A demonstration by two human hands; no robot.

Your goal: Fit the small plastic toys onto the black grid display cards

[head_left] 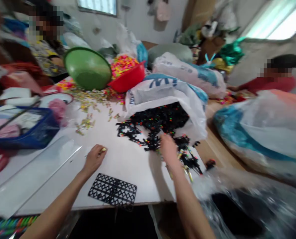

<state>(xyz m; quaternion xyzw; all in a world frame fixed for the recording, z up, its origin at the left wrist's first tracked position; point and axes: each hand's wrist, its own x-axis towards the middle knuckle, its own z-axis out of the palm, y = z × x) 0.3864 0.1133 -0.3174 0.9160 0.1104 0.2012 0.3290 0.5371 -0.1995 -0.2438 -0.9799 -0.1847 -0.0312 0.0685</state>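
My left hand (94,158) is closed above the white table, with a small gold-coloured piece (103,150) pinched at the fingertips. Out at the pile of small black plastic pieces (160,116), some with orange or green tips, is my right hand (169,148). Its fingers are drawn together and slightly blurred; what they hold I cannot make out. The pile spills from the mouth of a white woven bag (195,116). Several gold-coloured pieces (187,172) lie near my right wrist. A black plastic grid (113,190) rests at the front edge, between my forearms.
Gold pieces (87,122) are scattered farther back, near a tilted green basin (88,68) and a red basin (129,79) of bright bits. A blue crate (42,132) and clear plastic sheet (36,172) lie left. Bags (259,129) crowd the right. Two other people sit beyond.
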